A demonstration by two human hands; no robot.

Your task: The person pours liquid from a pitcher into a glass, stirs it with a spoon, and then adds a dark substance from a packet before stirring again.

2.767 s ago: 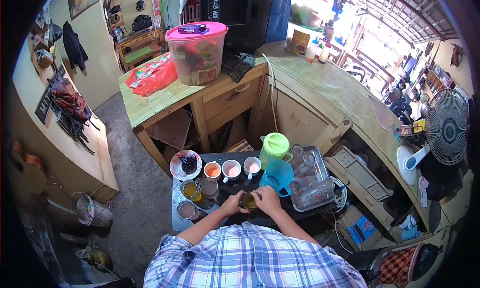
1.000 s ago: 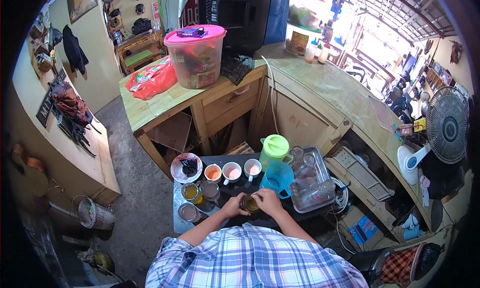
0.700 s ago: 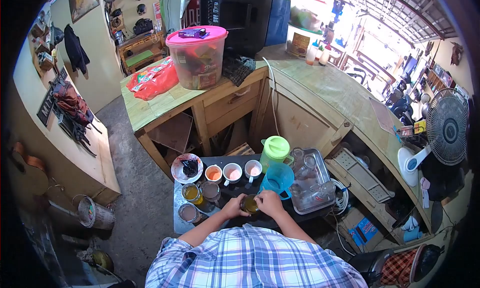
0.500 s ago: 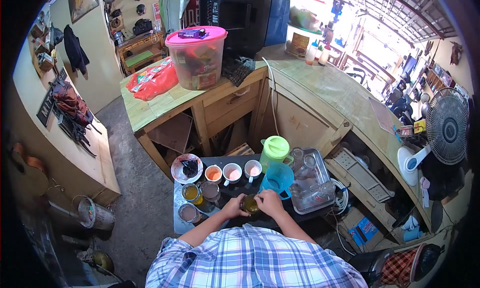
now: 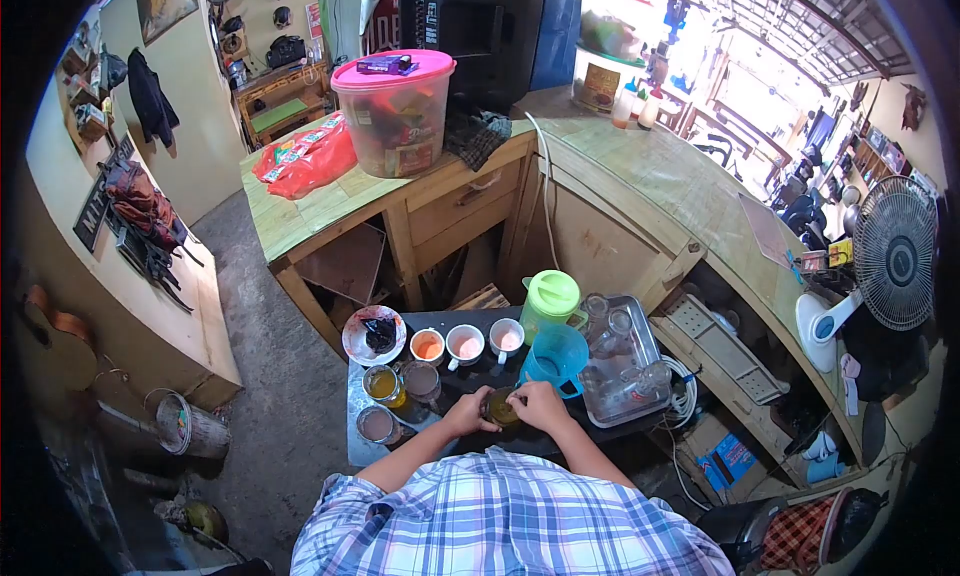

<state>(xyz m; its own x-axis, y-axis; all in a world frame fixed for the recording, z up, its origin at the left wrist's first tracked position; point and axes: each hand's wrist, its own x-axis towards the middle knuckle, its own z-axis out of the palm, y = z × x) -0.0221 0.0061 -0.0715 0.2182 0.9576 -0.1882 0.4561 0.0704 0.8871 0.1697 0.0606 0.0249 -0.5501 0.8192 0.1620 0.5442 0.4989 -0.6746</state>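
Near the table's front edge stands a glass [image 5: 500, 410] of yellow-green liquid. My left hand [image 5: 468, 413] is wrapped round its left side. Over the right rim, my right hand [image 5: 538, 404] is closed in a pinch; what its fingers hold, if anything, is too small to make out. To the left are a glass of yellow drink [image 5: 381, 384] and two glasses of brownish drink, one behind [image 5: 422, 381] and one in front [image 5: 377, 425]. Behind them are an orange-filled cup [image 5: 427, 347] and two white mugs [image 5: 464, 347] [image 5: 506, 338] with pale pink contents. A blue pitcher [image 5: 556, 356] stands beside my right hand.
A lidded green pitcher [image 5: 551, 301] stands behind the blue one. At right, a clear tray [image 5: 627, 413] holds several glasses. A bowl [image 5: 349, 340] with a black plastic bag sits at the table's back left. Wooden counters [image 5: 600, 166] enclose the far side; a fan [image 5: 893, 256] stands right.
My right hand's fingers have shifted slightly at the glass's rim. My left hand stays round the glass, and the other vessels have not moved.
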